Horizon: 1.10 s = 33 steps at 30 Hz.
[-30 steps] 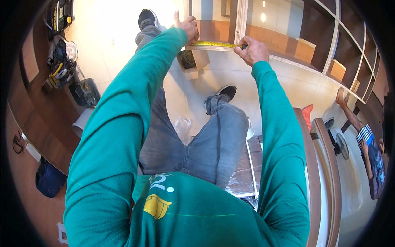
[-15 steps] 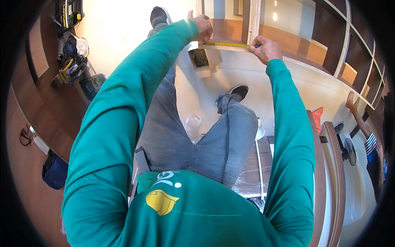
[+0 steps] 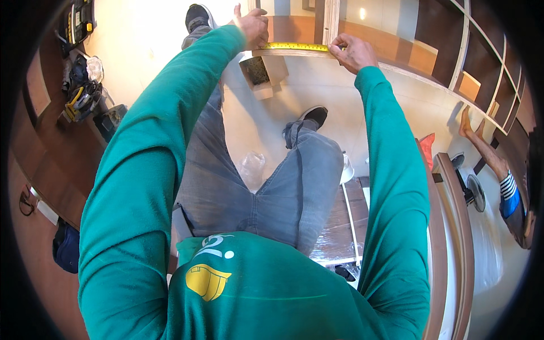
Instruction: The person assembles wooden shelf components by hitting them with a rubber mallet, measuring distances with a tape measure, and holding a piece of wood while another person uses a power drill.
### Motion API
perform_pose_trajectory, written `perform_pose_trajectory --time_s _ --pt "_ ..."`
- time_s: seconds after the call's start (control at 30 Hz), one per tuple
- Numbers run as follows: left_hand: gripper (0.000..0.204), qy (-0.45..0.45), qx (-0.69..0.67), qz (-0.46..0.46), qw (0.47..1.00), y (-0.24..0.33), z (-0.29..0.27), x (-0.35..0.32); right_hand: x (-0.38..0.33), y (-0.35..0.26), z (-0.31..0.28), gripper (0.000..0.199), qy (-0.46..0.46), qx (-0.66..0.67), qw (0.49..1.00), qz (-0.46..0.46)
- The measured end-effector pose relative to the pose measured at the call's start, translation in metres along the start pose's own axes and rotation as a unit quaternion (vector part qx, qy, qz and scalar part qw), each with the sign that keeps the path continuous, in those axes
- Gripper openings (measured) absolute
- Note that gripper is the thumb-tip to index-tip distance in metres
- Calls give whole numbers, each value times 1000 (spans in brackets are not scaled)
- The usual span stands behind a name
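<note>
A yellow measuring tape (image 3: 297,46) lies stretched along the edge of a wooden shelf board (image 3: 396,71) at the top of the view. My left hand (image 3: 252,24) pinches the tape's left end, thumb up. My right hand (image 3: 352,51) presses the tape's right end against the board beside a white upright frame post (image 3: 330,20). Both arms in green sleeves reach forward over my grey-trousered legs.
Tools and a bag (image 3: 82,93) lie on the floor at left. A small open box (image 3: 258,71) sits under the shelf edge. Wooden panels (image 3: 447,226) and a fan (image 3: 470,192) stand at right, where another person (image 3: 507,181) lies. A plastic bag (image 3: 252,167) rests by my knee.
The view has shifted slightly; both hands stay on the tape, which now sits a little higher and more to the right in the picture.
</note>
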<state>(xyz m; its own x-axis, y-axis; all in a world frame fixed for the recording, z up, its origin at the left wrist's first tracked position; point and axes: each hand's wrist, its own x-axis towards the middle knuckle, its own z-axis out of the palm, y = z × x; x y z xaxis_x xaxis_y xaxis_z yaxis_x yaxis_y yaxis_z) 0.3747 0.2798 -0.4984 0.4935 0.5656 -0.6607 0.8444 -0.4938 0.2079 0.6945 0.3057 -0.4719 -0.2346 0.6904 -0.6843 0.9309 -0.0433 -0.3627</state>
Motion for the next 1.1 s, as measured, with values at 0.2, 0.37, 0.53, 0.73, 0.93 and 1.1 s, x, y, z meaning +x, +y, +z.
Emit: perform_pose_trajectory --time_s 0.2,0.37,0.53,0.73,0.93,1.1 --pt "24 -5 8 -24 1000 1 3 3 -5 5 11 34 53 -33 998 -32" --pt "22 -33 11 -37 999 7 -6 7 -4 3 13 35 61 -63 996 -35" --pt "24 -38 21 -45 998 10 -8 8 -2 -5 13 35 45 -80 996 0" --pt "25 -45 26 -42 998 11 -13 10 -2 -1 19 35 74 -79 994 6" --pt "28 -66 9 -49 997 16 -22 11 -2 2 21 34 75 -68 995 4" --pt "28 -42 21 -56 997 7 -4 13 -2 0 21 34 76 -73 994 -12"
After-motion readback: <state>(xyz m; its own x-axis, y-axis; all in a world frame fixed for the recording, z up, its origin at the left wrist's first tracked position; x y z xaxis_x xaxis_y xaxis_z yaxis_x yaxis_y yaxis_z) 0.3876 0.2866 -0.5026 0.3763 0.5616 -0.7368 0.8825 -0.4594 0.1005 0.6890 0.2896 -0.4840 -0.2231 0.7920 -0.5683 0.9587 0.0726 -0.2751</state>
